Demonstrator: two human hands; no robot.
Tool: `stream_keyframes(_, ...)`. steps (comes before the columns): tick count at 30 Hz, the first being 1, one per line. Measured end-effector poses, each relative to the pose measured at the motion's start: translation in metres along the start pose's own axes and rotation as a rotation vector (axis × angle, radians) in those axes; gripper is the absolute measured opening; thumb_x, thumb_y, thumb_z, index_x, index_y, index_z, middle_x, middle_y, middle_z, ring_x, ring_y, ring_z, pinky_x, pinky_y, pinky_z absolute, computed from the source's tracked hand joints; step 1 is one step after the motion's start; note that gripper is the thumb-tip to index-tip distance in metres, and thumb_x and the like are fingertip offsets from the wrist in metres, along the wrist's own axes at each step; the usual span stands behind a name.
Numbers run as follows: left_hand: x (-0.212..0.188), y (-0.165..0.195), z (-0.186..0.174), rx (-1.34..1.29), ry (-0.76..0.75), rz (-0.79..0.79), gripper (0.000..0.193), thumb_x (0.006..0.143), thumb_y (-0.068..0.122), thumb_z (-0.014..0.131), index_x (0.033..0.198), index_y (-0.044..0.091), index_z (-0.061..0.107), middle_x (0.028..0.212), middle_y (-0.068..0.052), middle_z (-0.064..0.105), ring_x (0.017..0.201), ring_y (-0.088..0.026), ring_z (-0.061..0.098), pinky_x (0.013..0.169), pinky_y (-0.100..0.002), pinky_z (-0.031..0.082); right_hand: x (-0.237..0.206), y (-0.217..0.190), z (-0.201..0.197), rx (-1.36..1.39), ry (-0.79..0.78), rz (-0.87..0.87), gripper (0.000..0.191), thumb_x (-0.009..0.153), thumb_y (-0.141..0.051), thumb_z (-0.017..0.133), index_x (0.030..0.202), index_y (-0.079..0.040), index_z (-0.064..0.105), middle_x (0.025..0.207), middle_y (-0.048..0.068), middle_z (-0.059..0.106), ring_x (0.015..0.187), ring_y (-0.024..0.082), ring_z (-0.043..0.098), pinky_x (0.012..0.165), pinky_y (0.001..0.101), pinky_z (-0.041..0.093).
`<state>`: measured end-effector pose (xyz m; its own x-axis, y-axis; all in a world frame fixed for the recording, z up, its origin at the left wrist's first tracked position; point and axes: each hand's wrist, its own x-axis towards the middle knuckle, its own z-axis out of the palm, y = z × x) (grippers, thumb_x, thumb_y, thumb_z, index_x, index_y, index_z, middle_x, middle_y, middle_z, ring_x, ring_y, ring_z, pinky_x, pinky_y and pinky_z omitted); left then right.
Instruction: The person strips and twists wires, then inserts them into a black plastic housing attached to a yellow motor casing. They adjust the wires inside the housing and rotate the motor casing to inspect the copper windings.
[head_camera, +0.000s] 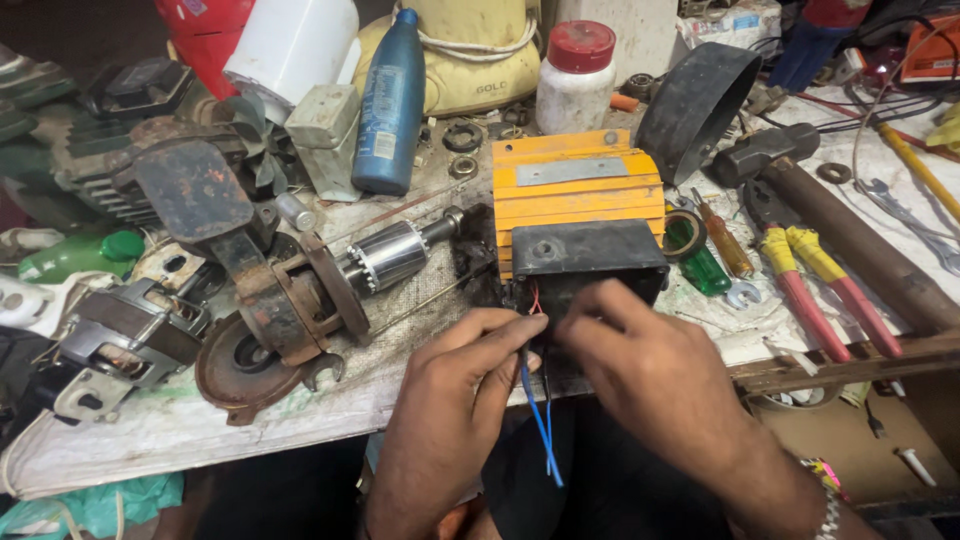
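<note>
An orange ribbed motor housing (577, 190) with a black box (590, 252) on its near end lies on the workbench. My left hand (455, 390) pinches thin wires (541, 425), blue and red, that come out below the black box and hang over the bench edge. Beside it my right hand (640, 360) has its fingers curled on the same wires, just under the box. A metal rotor on a shaft (395, 255) lies to the left of the housing.
A rusty motor part (265, 300) and other motor pieces crowd the left. A blue bottle (390, 100) and a white jar with red lid (575, 80) stand behind. Pliers with red and yellow handles (810, 275), screwdrivers (715, 250) and a hammer (840, 220) lie to the right.
</note>
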<state>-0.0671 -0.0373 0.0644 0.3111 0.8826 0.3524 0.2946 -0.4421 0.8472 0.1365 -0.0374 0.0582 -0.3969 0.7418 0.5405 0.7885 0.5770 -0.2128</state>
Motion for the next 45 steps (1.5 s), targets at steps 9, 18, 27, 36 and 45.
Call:
stream_keyframes(9, -0.003, 0.002, -0.002, -0.100, 0.116, 0.160, 0.035, 0.088, -0.012, 0.062, 0.119, 0.001, 0.075, 0.116, -0.012, 0.069, 0.095, -0.019, 0.075, 0.081, -0.028, 0.062, -0.006, -0.006, -0.010, -0.004, -0.276, -0.321, 0.027, 0.076, -0.017, 0.076, 0.102, -0.012, 0.076, 0.098, 0.004, 0.062, 0.090, 0.025, 0.064, 0.072, 0.0368, 0.054)
stream_keyframes(18, 0.003, -0.019, 0.017, -0.291, 0.385, -0.001, 0.014, 0.090, -0.002, 0.076, 0.104, 0.000, 0.076, 0.091, -0.010, 0.081, 0.083, -0.016, 0.076, 0.075, -0.025, 0.061, -0.003, -0.011, -0.006, 0.419, 0.119, -0.124, 0.018, 0.087, -0.005, 0.075, 0.103, 0.000, 0.069, 0.111, 0.014, 0.074, 0.102, 0.026, 0.076, 0.087, 0.0338, 0.061)
stream_keyframes(27, 0.007, -0.025, 0.039, -0.050, 0.404, 0.147, 0.014, 0.091, 0.004, 0.076, 0.104, -0.001, 0.075, 0.092, -0.011, 0.081, 0.084, -0.017, 0.081, 0.073, -0.026, 0.062, -0.001, 0.004, 0.013, 0.614, 0.134, 0.396, 0.025, 0.088, -0.007, 0.075, 0.111, 0.001, 0.073, 0.098, 0.009, 0.082, 0.088, 0.011, 0.079, 0.076, 0.0263, 0.064)
stream_keyframes(36, 0.008, -0.019, 0.040, -0.001, 0.459, 0.184, 0.015, 0.092, 0.000, 0.072, 0.106, 0.000, 0.074, 0.096, -0.013, 0.079, 0.080, -0.018, 0.079, 0.067, -0.028, 0.062, -0.004, 0.016, 0.030, 0.649, 0.115, 0.550, 0.026, 0.090, -0.008, 0.078, 0.115, 0.000, 0.080, 0.085, 0.010, 0.083, 0.069, 0.009, 0.068, 0.059, 0.0258, 0.056)
stream_keyframes(45, 0.003, -0.012, 0.037, 0.274, 0.417, 0.211, 0.030, 0.089, -0.003, 0.067, 0.117, 0.004, 0.075, 0.090, -0.011, 0.071, 0.075, -0.024, 0.073, 0.063, -0.034, 0.056, -0.006, 0.006, 0.027, 0.871, 0.151, 0.593, 0.023, 0.090, -0.009, 0.072, 0.111, 0.001, 0.076, 0.089, 0.005, 0.081, 0.076, 0.008, 0.072, 0.064, 0.0232, 0.059)
